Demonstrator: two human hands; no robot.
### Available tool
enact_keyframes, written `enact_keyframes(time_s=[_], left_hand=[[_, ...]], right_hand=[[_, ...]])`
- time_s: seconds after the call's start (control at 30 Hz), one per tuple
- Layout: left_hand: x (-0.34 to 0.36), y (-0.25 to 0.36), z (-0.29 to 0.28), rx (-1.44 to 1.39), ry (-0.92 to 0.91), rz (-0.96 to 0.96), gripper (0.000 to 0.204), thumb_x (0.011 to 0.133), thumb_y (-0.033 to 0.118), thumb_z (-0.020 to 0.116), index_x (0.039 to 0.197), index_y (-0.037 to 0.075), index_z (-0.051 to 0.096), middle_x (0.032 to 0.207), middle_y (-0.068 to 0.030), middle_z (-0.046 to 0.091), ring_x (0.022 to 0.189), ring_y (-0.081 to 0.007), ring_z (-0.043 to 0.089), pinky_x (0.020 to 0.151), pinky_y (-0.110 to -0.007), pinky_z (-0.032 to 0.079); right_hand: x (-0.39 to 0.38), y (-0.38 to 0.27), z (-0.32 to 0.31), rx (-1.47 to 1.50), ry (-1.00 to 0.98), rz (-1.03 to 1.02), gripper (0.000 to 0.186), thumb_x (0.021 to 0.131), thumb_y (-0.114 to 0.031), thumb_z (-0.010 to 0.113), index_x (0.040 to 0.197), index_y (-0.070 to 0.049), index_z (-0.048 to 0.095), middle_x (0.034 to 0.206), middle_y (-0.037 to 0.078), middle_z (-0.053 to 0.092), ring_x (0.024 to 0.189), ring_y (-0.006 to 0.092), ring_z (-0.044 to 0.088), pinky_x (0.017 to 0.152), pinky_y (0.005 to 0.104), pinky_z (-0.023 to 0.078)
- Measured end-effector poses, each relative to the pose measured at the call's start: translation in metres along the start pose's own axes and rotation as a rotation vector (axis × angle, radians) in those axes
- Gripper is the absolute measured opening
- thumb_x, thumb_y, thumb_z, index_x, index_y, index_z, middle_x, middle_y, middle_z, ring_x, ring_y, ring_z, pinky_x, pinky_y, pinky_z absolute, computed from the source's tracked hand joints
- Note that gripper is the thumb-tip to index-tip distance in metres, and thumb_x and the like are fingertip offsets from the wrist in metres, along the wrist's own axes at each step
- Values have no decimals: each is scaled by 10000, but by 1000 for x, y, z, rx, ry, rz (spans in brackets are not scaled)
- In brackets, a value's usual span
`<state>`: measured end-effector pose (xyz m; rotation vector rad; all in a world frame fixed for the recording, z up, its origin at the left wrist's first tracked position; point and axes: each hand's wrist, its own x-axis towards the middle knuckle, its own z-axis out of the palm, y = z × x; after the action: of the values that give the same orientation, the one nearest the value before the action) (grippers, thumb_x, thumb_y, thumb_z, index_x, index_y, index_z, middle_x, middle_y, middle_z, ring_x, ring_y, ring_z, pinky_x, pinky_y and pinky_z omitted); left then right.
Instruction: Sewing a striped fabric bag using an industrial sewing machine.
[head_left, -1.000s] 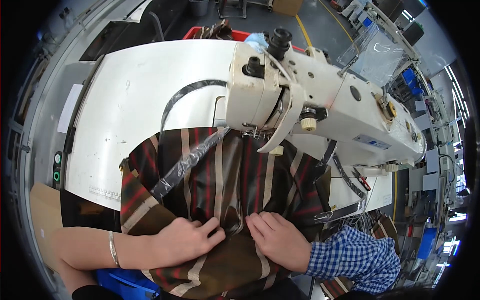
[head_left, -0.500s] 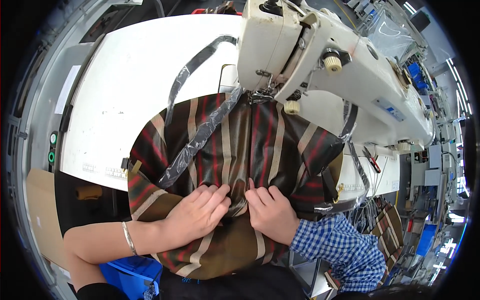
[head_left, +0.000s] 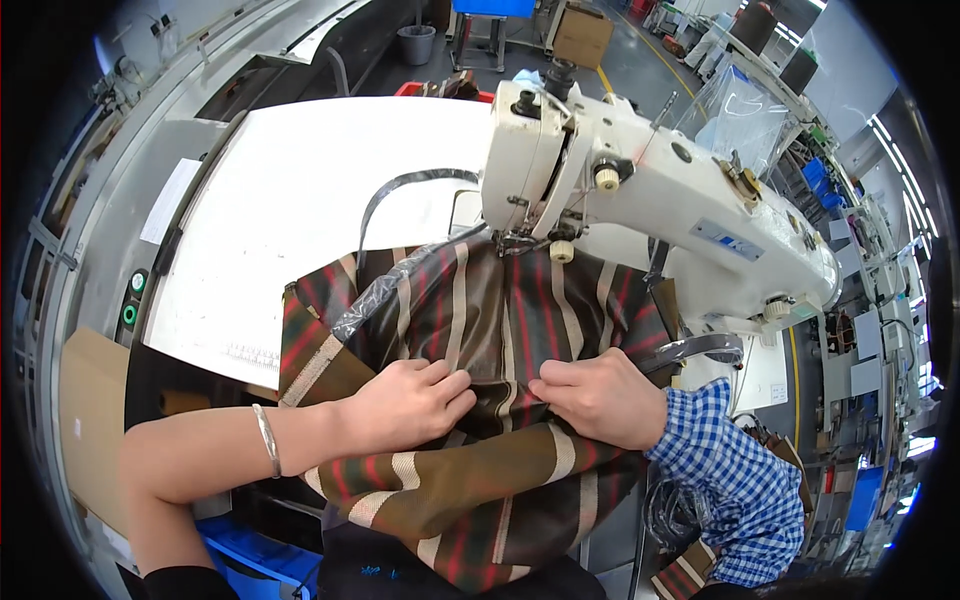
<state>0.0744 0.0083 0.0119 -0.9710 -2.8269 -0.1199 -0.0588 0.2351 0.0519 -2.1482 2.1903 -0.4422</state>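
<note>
A striped bag (head_left: 470,470) in dark brown and olive, with red and beige bands, is spread between me and a white sewing machine (head_left: 660,165). Its far edge lies at the presser foot (head_left: 515,242). My left hand (head_left: 415,402) is closed on the bag, fingers curled at the near side of a fold. Across the middle seam, my right hand (head_left: 605,400) pinches the bag with thumb and fingers. A strap (head_left: 395,290) wrapped in clear film crosses the bag's left part. Another wrapped strap (head_left: 700,347) bends out beyond my right hand.
The white machine table (head_left: 270,200) extends left, with a ruler scale (head_left: 250,355) along its near edge. Blue material (head_left: 255,560) sits below my left forearm. A red tray (head_left: 450,88) is behind the table, and more striped pieces (head_left: 690,570) lie at the lower right.
My right hand has moved right, away from my left, and changed its hold. The bag's near part is now folded up below my hands. The view has tilted, showing more floor behind the machine.
</note>
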Motion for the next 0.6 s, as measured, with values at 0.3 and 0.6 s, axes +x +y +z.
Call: enact_keyframes(time_s=[0.3,0.6], left_hand=[[12,-58,-83,-375,-166,30,259,664,-16,615,885,-4,481,880,-106,501,643,-291,598,537,-354,523],[8,-42,-82,-107,-234,105,308,694,54,629,963,-12,494,1037,-129,516,633,-165,627,467,-263,482]], right_hand=[[-1,2,-11,24,-142,-44,354,720,-160,647,1039,-10,610,891,43,554,880,209,562,766,353,464],[5,-26,14,347,-93,205,689,843,-326,607,1307,134,389,1357,299,395,1300,400,360,1080,474,284]])
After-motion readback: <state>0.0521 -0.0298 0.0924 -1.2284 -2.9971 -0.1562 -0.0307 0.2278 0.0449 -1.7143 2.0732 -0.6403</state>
